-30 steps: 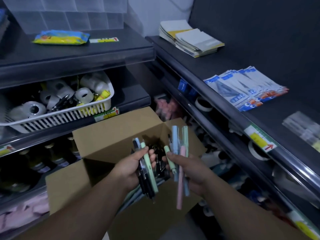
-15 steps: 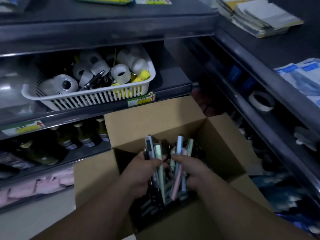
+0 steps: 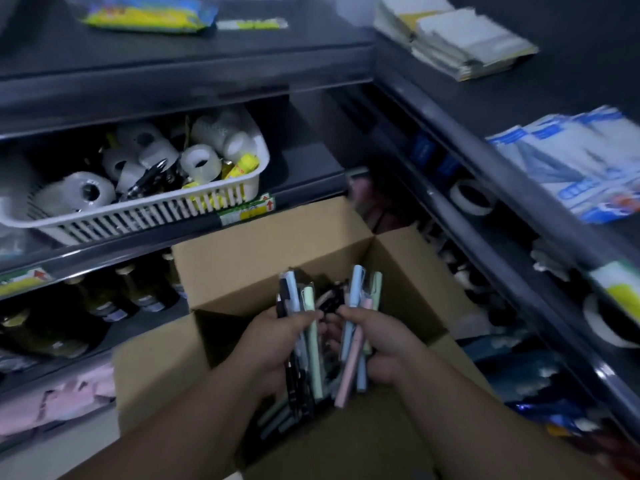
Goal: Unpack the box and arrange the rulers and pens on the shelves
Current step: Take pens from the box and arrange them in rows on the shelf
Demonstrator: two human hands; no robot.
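Dim corner, pale floor (image 3: 69, 452) at lower left. Two runs of dark shelves meet at a right angle: left shelves (image 3: 173, 74) and right shelves (image 3: 485, 161), both blurred in places.

Cardboard box (image 3: 259, 258): open, flaps turned out, standing in the corner in front of the left shelves, below the middle shelf edge.

White basket (image 3: 138, 220): on the middle left shelf, slotted sides, filled with tape rolls (image 3: 201, 162) and a few dark tools. A price label (image 3: 247, 211) is on the shelf edge just below its right end.

Blue-and-white packets (image 3: 571, 168): fanned out on the upper right shelf. Stack of booklets (image 3: 467, 39): further back on the same shelf.

Yellow packet (image 3: 149, 12): flat on the top left shelf.

Bottles (image 3: 104, 299): in a row on the lower left shelf, beside the box.

Left hand (image 3: 273, 341): over the box opening, fingers curled round the dark bundle of pens (image 3: 313, 344), thumb across the front; black, pale blue and green barrels stand roughly upright.

Right hand (image 3: 384, 341): just beside the left, fingers wrapped round the pastel bundle of pens (image 3: 349, 327); blue, pink and green barrels, caps up.

Loose pens (image 3: 277, 414): lying inside the box under the hands; count cannot be told.
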